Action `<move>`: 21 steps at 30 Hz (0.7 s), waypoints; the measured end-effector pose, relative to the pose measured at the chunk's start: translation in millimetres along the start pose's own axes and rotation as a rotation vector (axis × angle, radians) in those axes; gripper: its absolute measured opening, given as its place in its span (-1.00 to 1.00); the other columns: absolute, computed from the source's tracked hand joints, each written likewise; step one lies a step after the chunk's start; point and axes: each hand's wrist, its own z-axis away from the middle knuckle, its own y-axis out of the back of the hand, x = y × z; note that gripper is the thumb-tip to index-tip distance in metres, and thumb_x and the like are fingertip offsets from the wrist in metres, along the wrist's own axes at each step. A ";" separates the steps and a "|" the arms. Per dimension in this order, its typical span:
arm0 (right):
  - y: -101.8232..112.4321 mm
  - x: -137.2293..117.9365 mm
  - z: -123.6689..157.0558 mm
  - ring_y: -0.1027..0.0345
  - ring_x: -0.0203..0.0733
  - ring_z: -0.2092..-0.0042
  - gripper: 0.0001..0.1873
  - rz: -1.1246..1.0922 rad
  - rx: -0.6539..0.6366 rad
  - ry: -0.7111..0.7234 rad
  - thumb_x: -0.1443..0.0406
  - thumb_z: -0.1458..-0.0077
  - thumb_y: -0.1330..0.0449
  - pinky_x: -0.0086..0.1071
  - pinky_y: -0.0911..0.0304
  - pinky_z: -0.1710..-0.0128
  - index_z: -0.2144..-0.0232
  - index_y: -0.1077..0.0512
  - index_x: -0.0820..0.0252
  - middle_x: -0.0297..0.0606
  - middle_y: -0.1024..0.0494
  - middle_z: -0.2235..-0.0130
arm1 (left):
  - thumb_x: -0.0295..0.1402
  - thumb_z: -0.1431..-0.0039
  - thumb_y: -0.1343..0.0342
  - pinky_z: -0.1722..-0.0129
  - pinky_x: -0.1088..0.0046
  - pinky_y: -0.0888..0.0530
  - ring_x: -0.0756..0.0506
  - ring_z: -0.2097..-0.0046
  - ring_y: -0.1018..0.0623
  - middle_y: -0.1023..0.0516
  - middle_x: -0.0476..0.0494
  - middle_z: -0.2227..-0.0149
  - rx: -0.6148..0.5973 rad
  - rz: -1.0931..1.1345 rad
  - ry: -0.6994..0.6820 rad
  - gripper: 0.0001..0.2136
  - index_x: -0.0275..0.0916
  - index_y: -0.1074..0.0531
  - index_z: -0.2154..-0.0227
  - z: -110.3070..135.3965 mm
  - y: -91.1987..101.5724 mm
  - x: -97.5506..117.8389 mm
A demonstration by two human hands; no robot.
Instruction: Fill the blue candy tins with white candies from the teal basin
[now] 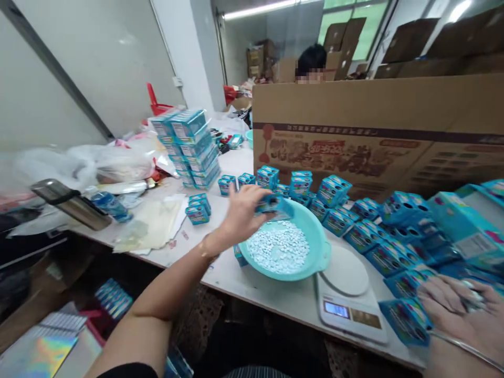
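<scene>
My left hand [250, 210] is closed around a small blue carton [281, 207], held tilted above the far side of a turquoise plastic bowl [321, 247]. Many small pale tablets [279, 249] cover the bowl's bottom. At the far right my right hand [457, 304] has its fingers curled, with something small and whitish among them that I cannot make out. Close to that hand stand blue cartons [405, 320] with dark round openings on top. Between the bowl and the right hand is a white kitchen scale [348, 294] with a lit display and a bare platform.
Rows of blue cartons [334, 189] line the table behind the bowl. A tall cardboard box [378, 115] forms a wall there, with a person [311, 63] beyond. Wrapped cartons [189, 147] are stacked at left, near a steel thermos [71, 205], a water bottle [110, 205] and papers [157, 223].
</scene>
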 end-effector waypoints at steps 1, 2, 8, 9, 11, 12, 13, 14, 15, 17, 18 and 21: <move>1.4 6.0 -1.5 -0.11 -0.33 0.74 -0.55 0.009 -0.081 -0.018 0.50 0.16 -0.33 -0.24 0.02 0.90 0.40 -0.33 -0.21 -0.40 -0.29 0.70 | -0.23 -0.18 -0.16 -0.32 -0.17 0.09 -0.26 -0.16 -0.39 -0.51 -0.14 -0.03 0.023 -0.066 0.056 -0.70 -0.11 -0.43 0.03 12.3 13.2 -27.3; 2.8 12.4 -3.6 -0.10 -0.33 0.74 -0.54 0.047 -0.208 -0.026 0.53 0.15 -0.30 -0.23 0.03 0.90 0.38 -0.32 -0.20 -0.41 -0.29 0.69 | -0.24 -0.17 -0.15 -0.30 -0.22 0.09 -0.28 -0.16 -0.38 -0.51 -0.17 -0.02 0.038 -0.133 0.108 -0.70 -0.12 -0.44 0.04 24.8 22.0 -55.4; 3.8 53.3 -16.6 -0.03 -0.41 0.75 -0.68 0.439 -0.401 0.029 0.53 0.05 -0.09 -0.41 -0.06 0.86 0.50 -0.09 0.01 -0.45 -0.23 0.69 | -0.34 -0.10 -0.11 -0.24 -0.38 0.07 -0.42 -0.32 -0.16 -0.43 -0.33 -0.08 -0.109 -0.401 0.293 -0.72 -0.13 -0.48 0.09 87.8 7.0 -194.8; 3.2 59.2 -17.6 -0.03 -0.41 0.76 -0.70 0.508 -0.417 0.044 0.51 0.05 -0.06 -0.43 -0.06 0.85 0.51 -0.06 0.02 -0.45 -0.22 0.69 | -0.35 -0.10 -0.10 -0.23 -0.38 0.08 -0.43 -0.32 -0.14 -0.42 -0.35 -0.09 -0.125 -0.417 0.308 -0.72 -0.14 -0.49 0.09 94.7 0.2 -208.8; 2.4 68.2 -19.0 0.01 -0.42 0.77 -0.74 0.605 -0.455 0.075 0.48 0.06 -0.03 -0.47 -0.04 0.84 0.51 -0.05 0.03 -0.48 -0.21 0.69 | -0.36 -0.12 -0.06 -0.24 -0.38 0.10 -0.44 -0.32 -0.14 -0.42 -0.38 -0.07 -0.135 -0.426 0.332 -0.72 -0.15 -0.49 0.09 103.6 -11.6 -229.5; 2.4 71.1 -19.6 0.02 -0.43 0.78 -0.76 0.635 -0.471 0.091 0.47 0.06 -0.03 -0.49 -0.03 0.84 0.51 -0.06 0.04 -0.49 -0.20 0.69 | -0.37 -0.13 -0.05 -0.25 -0.36 0.11 -0.43 -0.32 -0.15 -0.42 -0.38 -0.06 -0.131 -0.423 0.340 -0.71 -0.16 -0.49 0.08 105.4 -16.0 -236.5; 2.6 72.7 -20.3 0.03 -0.43 0.78 -0.78 0.657 -0.482 0.099 0.45 0.07 -0.04 -0.50 -0.01 0.84 0.51 -0.07 0.05 -0.51 -0.20 0.69 | -0.37 -0.14 -0.04 -0.26 -0.34 0.11 -0.43 -0.31 -0.16 -0.43 -0.39 -0.05 -0.115 -0.419 0.350 -0.70 -0.17 -0.48 0.06 105.8 -19.6 -241.3; 3.0 73.1 -21.1 0.03 -0.44 0.78 -0.80 0.675 -0.491 0.104 0.43 0.07 -0.05 -0.51 -0.01 0.83 0.50 -0.08 0.06 -0.52 -0.20 0.68 | -0.36 -0.15 -0.03 -0.27 -0.31 0.11 -0.42 -0.30 -0.17 -0.42 -0.40 -0.06 -0.086 -0.417 0.362 -0.67 -0.19 -0.45 0.01 105.2 -22.5 -243.8; 3.6 72.5 -22.1 0.02 -0.44 0.78 -0.80 0.689 -0.498 0.105 0.42 0.08 -0.07 -0.52 -0.01 0.82 0.50 -0.10 0.06 -0.53 -0.20 0.68 | -0.35 -0.15 -0.04 -0.28 -0.29 0.11 -0.43 -0.31 -0.17 -0.40 -0.43 -0.07 -0.041 -0.415 0.380 -0.62 -0.23 -0.40 -0.05 104.1 -25.3 -243.5; 5.1 69.5 -24.3 0.02 -0.45 0.77 -0.81 0.703 -0.509 0.117 0.42 0.10 -0.08 -0.53 0.00 0.81 0.50 -0.12 0.07 -0.54 -0.20 0.67 | -0.29 -0.15 -0.08 -0.28 -0.26 0.09 -0.45 -0.32 -0.14 -0.31 -0.52 -0.15 0.080 -0.388 0.419 -0.44 -0.35 -0.22 -0.21 102.8 -32.4 -234.0; 6.0 67.6 -25.5 0.02 -0.45 0.77 -0.81 0.704 -0.512 0.127 0.42 0.11 -0.08 -0.53 0.00 0.81 0.50 -0.12 0.08 -0.54 -0.20 0.67 | -0.24 -0.13 -0.11 -0.28 -0.24 0.05 -0.45 -0.32 -0.13 -0.26 -0.56 -0.19 0.125 -0.349 0.422 -0.33 -0.41 -0.10 -0.26 103.7 -37.9 -224.4; 8.5 63.9 -29.8 0.01 -0.45 0.76 -0.83 0.704 -0.507 0.142 0.44 0.10 -0.05 -0.54 0.01 0.79 0.51 -0.12 0.10 -0.54 -0.21 0.66 | -0.08 0.02 -0.26 -0.28 -0.12 -0.12 -0.45 -0.30 -0.19 -0.19 -0.56 -0.25 0.068 -0.109 0.314 -0.04 -0.41 0.10 -0.32 114.2 -66.0 -180.8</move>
